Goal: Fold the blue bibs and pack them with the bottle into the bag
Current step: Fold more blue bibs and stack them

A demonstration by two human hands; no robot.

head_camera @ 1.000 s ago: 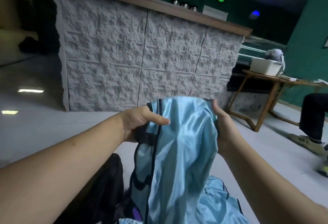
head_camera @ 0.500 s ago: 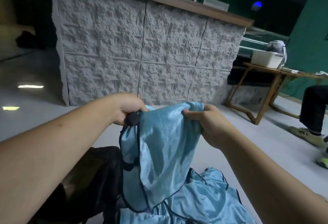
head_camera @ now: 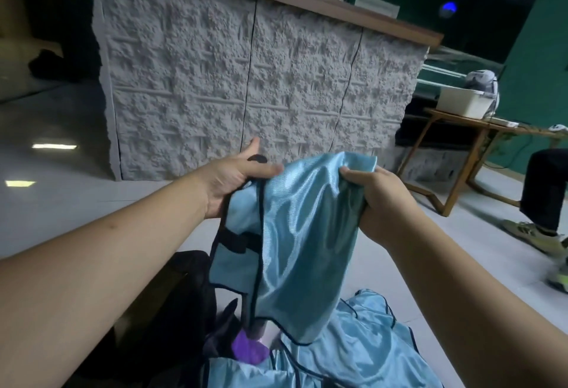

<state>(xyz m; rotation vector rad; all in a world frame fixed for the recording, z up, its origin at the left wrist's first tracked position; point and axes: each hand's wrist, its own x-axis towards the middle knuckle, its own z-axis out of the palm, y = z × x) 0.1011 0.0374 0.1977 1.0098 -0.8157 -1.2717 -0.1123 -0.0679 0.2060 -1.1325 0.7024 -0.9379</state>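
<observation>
Both hands [head_camera: 307,185] hold a blue bib [head_camera: 295,234] up by its top edge.

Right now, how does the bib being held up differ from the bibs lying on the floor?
The held bib hangs lifted, gripped at its top edge by the left hand and right hand; the floor bibs lie crumpled with no hand on them. The held bib drapes downward; the floor bibs spread out flat. Both are shiny light blue with dark trim.

Dim room, ceiling lights glaring off the floor [head_camera: 55,146], wide-angle bending at edges, slight motion blur.
</observation>
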